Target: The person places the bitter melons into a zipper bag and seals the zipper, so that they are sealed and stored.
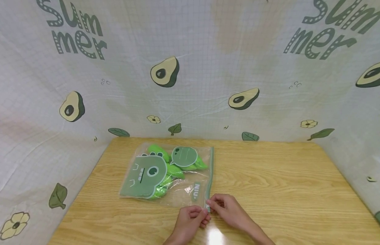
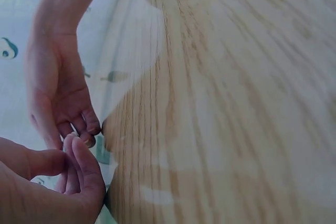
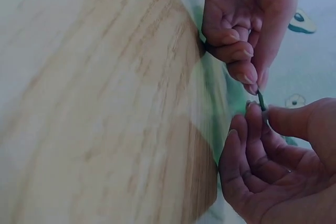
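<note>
A clear zip bag (image 1: 180, 192) with a green cartoon monster print lies on the wooden table. Bright green, rounded long objects (image 1: 175, 171) show through its plastic, partly covered by the print. Its green zip strip (image 1: 211, 166) runs along the right side. At the near right corner, my left hand (image 1: 190, 220) pinches the end of the strip between thumb and fingers. Just to the right, my right hand (image 1: 229, 209) pinches the same strip slightly farther up. From the right wrist, a short piece of green strip (image 3: 261, 99) shows between both sets of fingertips.
The wood-grain table (image 1: 269, 177) extends to the right of the bag and toward the front. A pale cloth (image 1: 202, 112) printed with avocados and leaves hangs behind the table and along both sides.
</note>
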Tool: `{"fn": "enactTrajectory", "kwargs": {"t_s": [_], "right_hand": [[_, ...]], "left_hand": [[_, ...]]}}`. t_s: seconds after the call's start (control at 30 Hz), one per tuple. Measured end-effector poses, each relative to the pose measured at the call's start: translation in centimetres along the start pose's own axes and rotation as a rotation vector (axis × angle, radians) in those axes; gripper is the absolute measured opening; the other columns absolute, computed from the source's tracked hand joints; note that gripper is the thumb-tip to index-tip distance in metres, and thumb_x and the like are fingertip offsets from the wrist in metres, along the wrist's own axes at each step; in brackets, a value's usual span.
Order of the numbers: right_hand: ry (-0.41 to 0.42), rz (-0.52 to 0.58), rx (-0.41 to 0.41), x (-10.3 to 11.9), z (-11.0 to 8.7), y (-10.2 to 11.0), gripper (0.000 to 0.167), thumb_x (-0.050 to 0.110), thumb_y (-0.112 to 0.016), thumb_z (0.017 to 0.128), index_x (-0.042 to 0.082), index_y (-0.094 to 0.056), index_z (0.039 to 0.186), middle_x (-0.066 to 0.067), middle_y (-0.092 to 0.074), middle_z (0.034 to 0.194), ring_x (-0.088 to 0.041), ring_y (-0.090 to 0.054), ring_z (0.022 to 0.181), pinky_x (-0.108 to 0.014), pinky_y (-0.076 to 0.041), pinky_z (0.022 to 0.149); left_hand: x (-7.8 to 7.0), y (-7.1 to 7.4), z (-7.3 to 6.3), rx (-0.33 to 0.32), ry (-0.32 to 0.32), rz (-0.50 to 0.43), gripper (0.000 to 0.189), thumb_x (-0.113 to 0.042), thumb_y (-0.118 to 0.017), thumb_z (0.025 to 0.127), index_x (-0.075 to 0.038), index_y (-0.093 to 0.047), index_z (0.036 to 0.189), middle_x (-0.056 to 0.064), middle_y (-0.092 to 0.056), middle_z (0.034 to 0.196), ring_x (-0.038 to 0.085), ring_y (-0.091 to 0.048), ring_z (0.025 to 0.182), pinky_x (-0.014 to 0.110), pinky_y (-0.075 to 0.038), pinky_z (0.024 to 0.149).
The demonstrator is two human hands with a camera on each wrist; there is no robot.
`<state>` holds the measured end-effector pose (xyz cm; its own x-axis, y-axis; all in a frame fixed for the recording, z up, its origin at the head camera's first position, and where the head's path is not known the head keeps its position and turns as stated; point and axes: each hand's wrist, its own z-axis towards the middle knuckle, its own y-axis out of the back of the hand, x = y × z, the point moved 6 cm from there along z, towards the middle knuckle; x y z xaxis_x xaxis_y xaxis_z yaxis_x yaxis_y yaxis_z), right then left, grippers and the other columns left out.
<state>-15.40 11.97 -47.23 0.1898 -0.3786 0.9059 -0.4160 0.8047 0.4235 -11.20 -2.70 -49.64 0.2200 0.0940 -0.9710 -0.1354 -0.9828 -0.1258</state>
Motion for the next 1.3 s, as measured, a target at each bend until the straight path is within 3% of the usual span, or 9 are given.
{"fn": "enactTrajectory", "kwargs": {"t_s": [0.3, 0.73, 1.0, 1.3], "right_hand": [[0.011, 0.006, -0.006, 0.0, 0.7, 0.3, 0.027, 0.026, -0.060, 0.105, 0.011, -0.068, 0.083, 0.002, -0.064, 0.076, -0.006, -0.058, 0.069, -0.022, -0.048, 0.064], [0.005, -0.020, -0.008, -0.1, 1.6, 0.8, 0.027, 0.024, -0.060, 0.105, 0.008, -0.069, 0.085, 0.000, -0.065, 0.077, -0.008, -0.060, 0.072, -0.022, -0.050, 0.065], [-0.018, -0.006, -0.009, -0.5, 2.2, 1.3, 0.028, 0.023, -0.059, 0.106, 0.006, -0.067, 0.084, -0.001, -0.065, 0.078, -0.010, -0.061, 0.074, -0.022, -0.051, 0.067], [-0.023, 0.010, -0.013, -0.5, 2.8, 1.7, 0.028, 0.021, -0.059, 0.106, 0.004, -0.068, 0.086, -0.002, -0.065, 0.077, -0.010, -0.061, 0.073, -0.022, -0.050, 0.066]], "left_hand": [[0.1, 0.0, 0.0, -0.001, 0.011, 0.000, 0.015, -0.002, -0.064, 0.099, 0.011, -0.067, 0.094, 0.016, -0.074, 0.082, 0.011, -0.066, 0.069, 0.021, -0.058, 0.064], [0.2, 0.1, 0.1, 0.005, -0.005, 0.020, 0.017, 0.001, -0.062, 0.100, 0.016, -0.066, 0.094, 0.022, -0.073, 0.084, 0.014, -0.066, 0.070, 0.024, -0.059, 0.064], [0.2, 0.0, 0.4, 0.029, -0.017, 0.019, 0.019, -0.006, -0.065, 0.100, 0.011, -0.068, 0.093, 0.012, -0.074, 0.081, 0.009, -0.067, 0.069, 0.021, -0.058, 0.064], [0.2, 0.0, 0.3, 0.014, 0.009, 0.013, 0.017, -0.002, -0.064, 0.100, 0.014, -0.068, 0.094, 0.021, -0.074, 0.084, 0.011, -0.067, 0.069, 0.022, -0.059, 0.064]]}}
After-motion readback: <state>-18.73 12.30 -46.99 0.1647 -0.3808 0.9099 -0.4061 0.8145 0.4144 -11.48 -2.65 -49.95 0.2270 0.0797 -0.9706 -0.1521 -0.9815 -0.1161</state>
